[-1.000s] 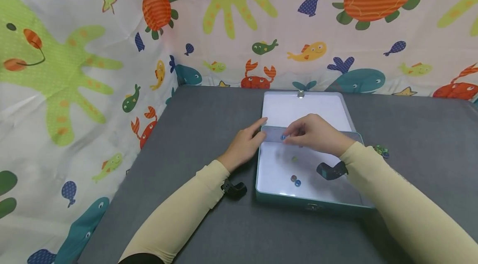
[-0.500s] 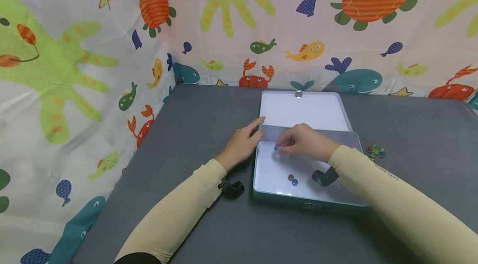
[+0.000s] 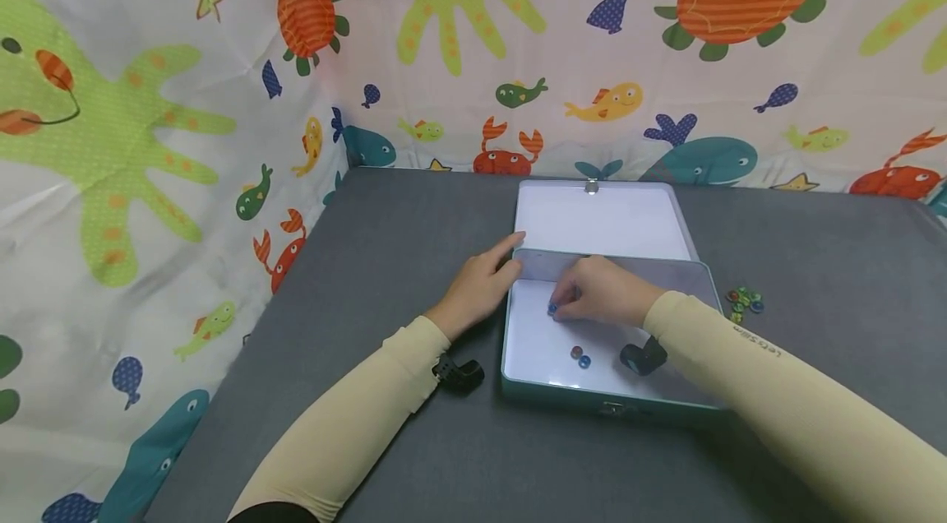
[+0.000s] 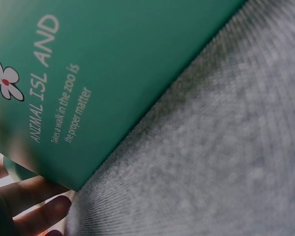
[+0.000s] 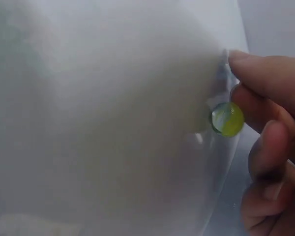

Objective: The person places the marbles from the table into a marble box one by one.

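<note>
An open flat tin box (image 3: 540, 375), teal outside and white inside, sits on the grey table. My left hand (image 3: 477, 289) rests against its back left corner, thumb at the rim and index finger straight along the lid (image 3: 592, 215). In the left wrist view the fingers (image 4: 32, 211) reach past the corner of the printed green wall (image 4: 113, 59). Low inside the box, my right hand (image 3: 602, 293) pinches a blue marble (image 3: 552, 309). A yellow-green marble (image 5: 227, 119) is close by the right fingers; the head view hides it. A reddish-brown marble (image 3: 576, 352) and another blue marble (image 3: 584, 361) lie nearer the front.
To the right of the box, several green, red and blue marbles (image 3: 746, 301) lie clustered on the grey tabletop (image 3: 414, 227). A printed sea-animal cloth (image 3: 459, 112) hangs behind and on the left. The box's front wall carries a metal clasp (image 3: 612, 408).
My right hand has come down and slightly left with the blue marble, from the back wall toward the box floor. My left hand stays at the corner.
</note>
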Action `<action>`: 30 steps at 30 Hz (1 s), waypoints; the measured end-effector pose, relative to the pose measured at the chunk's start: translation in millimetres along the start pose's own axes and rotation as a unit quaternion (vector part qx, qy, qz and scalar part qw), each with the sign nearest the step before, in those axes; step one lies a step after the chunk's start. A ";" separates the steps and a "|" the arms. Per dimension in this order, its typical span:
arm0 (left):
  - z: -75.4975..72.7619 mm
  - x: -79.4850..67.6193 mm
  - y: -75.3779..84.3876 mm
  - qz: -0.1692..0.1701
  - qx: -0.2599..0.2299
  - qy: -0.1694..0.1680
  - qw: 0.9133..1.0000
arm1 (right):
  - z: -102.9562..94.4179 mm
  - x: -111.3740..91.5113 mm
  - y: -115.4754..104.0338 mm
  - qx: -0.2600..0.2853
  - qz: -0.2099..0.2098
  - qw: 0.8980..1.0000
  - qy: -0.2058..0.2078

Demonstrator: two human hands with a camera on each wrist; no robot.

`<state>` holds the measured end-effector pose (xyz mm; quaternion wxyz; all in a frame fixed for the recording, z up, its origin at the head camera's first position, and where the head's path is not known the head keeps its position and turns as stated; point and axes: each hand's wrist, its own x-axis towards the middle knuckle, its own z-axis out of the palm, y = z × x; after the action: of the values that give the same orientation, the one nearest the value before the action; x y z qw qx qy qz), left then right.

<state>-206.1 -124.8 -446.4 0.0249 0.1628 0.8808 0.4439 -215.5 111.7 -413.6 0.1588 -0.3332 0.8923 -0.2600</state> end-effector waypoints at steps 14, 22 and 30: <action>2.2 1.3 1.1 -0.009 0.013 0.000 1.000 | -1.1 -2.5 -0.3 0.003 0.015 1.000 0.007; -0.5 1.5 2.1 -0.009 0.011 0.003 1.000 | -8.5 -2.3 -7.6 0.022 0.020 0.999 0.030; 1.2 -2.2 3.1 -0.011 0.023 -0.003 1.000 | -13.2 -7.9 -13.9 0.029 0.046 0.998 0.036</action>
<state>-203.0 -122.8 -444.9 0.0285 0.1549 0.8926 0.4224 -208.7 112.9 -394.1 0.1479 -0.2779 0.9037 -0.2901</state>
